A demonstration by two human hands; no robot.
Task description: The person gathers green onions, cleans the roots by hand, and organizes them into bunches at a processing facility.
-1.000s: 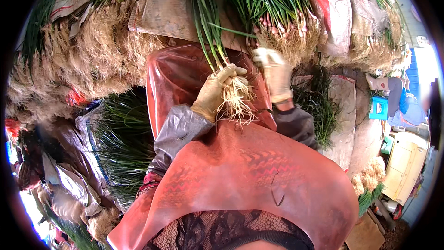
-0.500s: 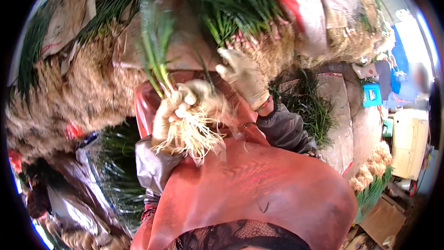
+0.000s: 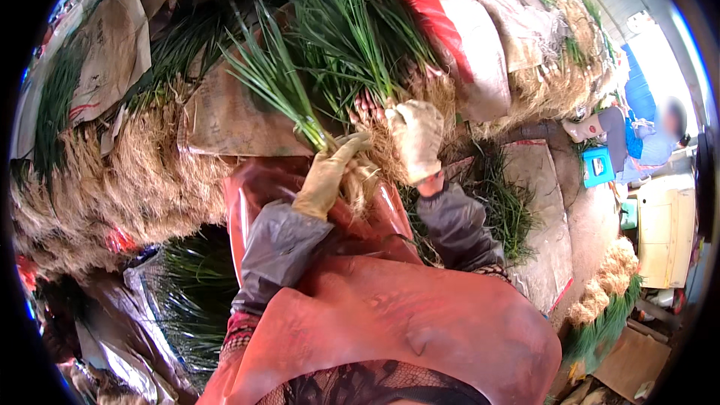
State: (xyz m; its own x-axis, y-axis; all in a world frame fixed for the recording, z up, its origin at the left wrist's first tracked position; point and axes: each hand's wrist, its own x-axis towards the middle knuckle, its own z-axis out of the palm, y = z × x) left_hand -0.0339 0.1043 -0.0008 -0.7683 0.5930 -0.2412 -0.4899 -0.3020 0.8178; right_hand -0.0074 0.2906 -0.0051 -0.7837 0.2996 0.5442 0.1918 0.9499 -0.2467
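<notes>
My left hand [image 3: 322, 184], in a pale glove, is closed round a small bunch of green onions [image 3: 289, 101]. Its leaves point up and away to the left, and pale roots hang below the fingers. To the right, my gloved right hand [image 3: 416, 135] is closed at the lower stems of green onions in the larger heap [image 3: 341, 26]. How many stalks those fingers grip is hidden. Reddish-white stem ends and tan roots show beside the right hand. Beneath both hands lies my reddish waterproof apron [image 3: 405, 307].
Rooted bundles [image 3: 142, 157] are stacked along the left, partly under woven sacks [image 3: 112, 52]. A red-and-white sack [image 3: 457, 37] covers more at the far right. Loose green leaves [image 3: 499, 202] lie right of my arm. Beyond sit a blue stool [image 3: 598, 166] and another person [image 3: 656, 135].
My left hand has moved right and slightly down with its bunch, which now tilts left. My right hand, open before, has closed on stalks at the heap.
</notes>
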